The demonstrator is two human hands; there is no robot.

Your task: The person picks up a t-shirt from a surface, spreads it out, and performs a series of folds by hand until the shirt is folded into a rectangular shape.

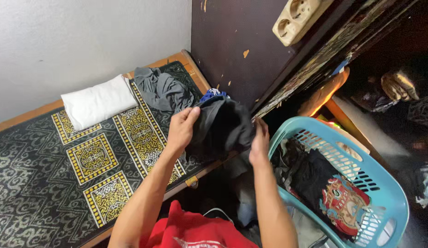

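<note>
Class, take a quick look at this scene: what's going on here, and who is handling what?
A person holds a dark garment up with both bare hands, the left hand gripping one edge and the right hand the other, above the edge of a patterned mattress. On the mattress lie a folded white cloth and a crumpled grey garment. To the right stands a turquoise laundry basket holding more dark clothes.

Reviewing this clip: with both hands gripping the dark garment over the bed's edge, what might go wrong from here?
The dark garment hangs between the left hand and right hand over the gap beside the bed; a loose end may slip to the floor. It might also snag on the laundry basket rim, or disturb the grey clothes behind it.
</note>
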